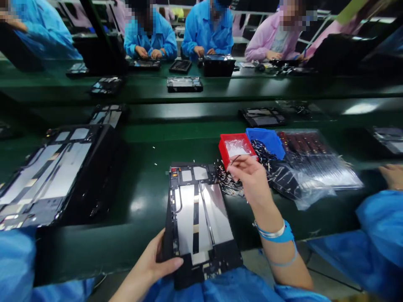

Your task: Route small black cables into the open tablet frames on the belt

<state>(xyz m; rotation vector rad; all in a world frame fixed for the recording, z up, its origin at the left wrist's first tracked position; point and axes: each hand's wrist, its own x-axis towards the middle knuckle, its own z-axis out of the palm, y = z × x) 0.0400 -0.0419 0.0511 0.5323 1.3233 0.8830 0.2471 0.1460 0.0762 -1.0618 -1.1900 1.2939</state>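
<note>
My left hand [160, 260] grips the lower left edge of an opened tablet [217, 214], its thumb on the front. The tablet lies tilted on the near edge of the bench, its silvery battery panels, black strips and flex cables exposed. My right hand [248, 174] is pinched closed around a thin dark strip [234, 160], too small to name surely. That hand is in front of a red bin [223, 147] with clear plastic bits in it. Beneath its fingers lies a pile of small black-and-white parts [231, 184].
A blue bin [267, 140] and clear plastic trays [327, 163] of thin parts stand to the right. A stack of opened tablets [59, 167] is at left. More tablets lie along the green bench [141, 184]. Several co-workers sit opposite; blue sleeves show on both sides.
</note>
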